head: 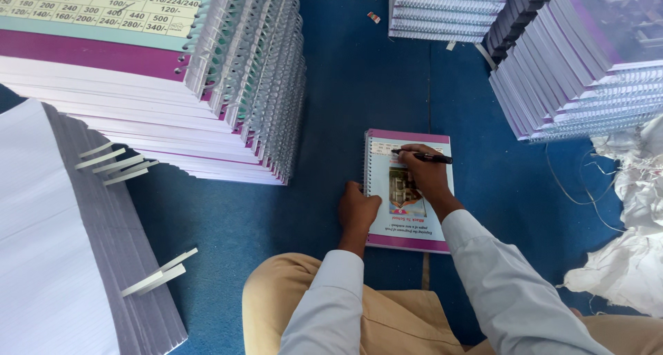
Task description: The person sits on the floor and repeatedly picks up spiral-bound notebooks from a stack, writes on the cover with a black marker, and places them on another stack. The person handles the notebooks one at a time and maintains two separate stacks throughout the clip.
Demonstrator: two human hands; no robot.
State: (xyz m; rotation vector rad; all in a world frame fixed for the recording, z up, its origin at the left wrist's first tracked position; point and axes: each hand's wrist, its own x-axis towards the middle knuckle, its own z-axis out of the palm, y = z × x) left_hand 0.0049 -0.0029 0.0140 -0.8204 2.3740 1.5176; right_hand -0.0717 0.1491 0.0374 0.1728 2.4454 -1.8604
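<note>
Lying flat on the blue floor mat point(345, 106), a spiral-bound notebook point(409, 189) with a purple-edged cover is seen just ahead of the knees. A black pen point(423, 156) is gripped in the right hand point(425, 172), with its tip, as far as can be made out, set on the cover's upper part. The notebook's coiled left edge is pressed by the left hand point(357, 210), fingers curled and nothing held. Tall stacks of notebooks point(228, 85) are piled well apart on the left.

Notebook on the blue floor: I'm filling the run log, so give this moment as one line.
right hand: pen on notebook cover | left hand: steadies spiral edge | stacks around
</note>
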